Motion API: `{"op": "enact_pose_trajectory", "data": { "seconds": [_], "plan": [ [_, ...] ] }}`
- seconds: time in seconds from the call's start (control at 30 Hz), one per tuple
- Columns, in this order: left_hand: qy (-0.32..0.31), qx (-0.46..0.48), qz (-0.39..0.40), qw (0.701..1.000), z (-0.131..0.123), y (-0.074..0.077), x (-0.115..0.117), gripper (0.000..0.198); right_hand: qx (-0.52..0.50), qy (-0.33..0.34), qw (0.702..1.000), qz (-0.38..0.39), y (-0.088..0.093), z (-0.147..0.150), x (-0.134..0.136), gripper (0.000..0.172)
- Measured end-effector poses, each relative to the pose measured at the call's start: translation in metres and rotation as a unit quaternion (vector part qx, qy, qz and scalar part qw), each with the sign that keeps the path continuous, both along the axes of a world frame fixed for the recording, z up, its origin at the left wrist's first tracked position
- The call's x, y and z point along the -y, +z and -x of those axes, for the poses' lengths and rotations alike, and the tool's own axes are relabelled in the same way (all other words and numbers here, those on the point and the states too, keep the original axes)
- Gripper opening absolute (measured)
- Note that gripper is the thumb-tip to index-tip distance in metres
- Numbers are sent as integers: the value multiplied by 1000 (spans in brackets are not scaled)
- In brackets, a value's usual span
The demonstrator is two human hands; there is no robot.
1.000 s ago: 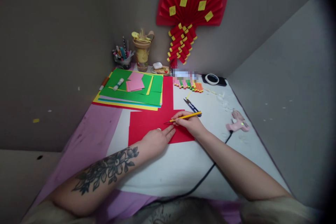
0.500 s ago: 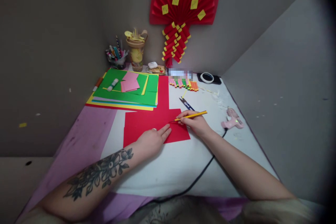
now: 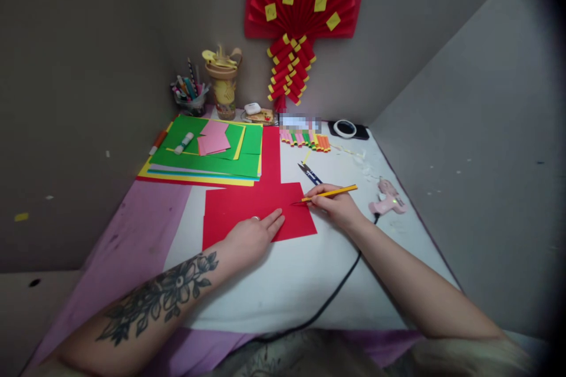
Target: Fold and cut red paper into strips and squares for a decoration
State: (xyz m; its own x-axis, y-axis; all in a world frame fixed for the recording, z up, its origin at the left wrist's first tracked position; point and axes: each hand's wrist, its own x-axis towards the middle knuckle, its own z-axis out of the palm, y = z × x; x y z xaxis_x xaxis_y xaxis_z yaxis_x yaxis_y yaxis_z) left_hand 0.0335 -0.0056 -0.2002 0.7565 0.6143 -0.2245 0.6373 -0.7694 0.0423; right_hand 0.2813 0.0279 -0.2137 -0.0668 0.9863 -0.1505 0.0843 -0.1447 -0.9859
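Observation:
A sheet of red paper (image 3: 239, 203) lies on the white table covering in front of me. My left hand (image 3: 254, 235) rests flat on its lower part, fingers stretched out toward the right. Between the fingers of my right hand (image 3: 333, 206) is a yellow pencil (image 3: 333, 192), slanting up to the right with its tip at the paper's right half. A faint line may show at the tip; it is too fine to be sure. Just above the right hand lie dark-handled snips (image 3: 310, 173), partly hidden by that hand.
Stacked coloured paper (image 3: 206, 166) with a glue stick (image 3: 184, 142) lies back left. Small paper rolls (image 3: 305, 141) sit behind the snips. A pink glue gun (image 3: 388, 197) stands right, its black cable (image 3: 336, 294) running along the front. A cup (image 3: 224, 91) and pen holder (image 3: 190, 100) stand behind.
The pencil tip has moved a little to the right over the red paper, away from my left fingertips. My left hand stays on the paper. The whole view has shifted slightly.

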Motion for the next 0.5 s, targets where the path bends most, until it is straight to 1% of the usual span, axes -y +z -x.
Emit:
{"op": "enact_pose_trajectory", "data": {
  "seconds": [0.17, 0.33, 0.5],
  "plan": [
    [5, -5, 12, 1000, 0, 1, -1, 68, -26, -23, 999, 33, -1, -9, 2, 17],
    [15, 12, 20, 1000, 1, -2, -1, 70, -17, -24, 999, 14, -5, -21, 2, 18],
    [22, 38, 30, 999, 2, -8, -2, 71, -28, -37, 999, 10, -3, -29, 3, 16]
  ]
}}
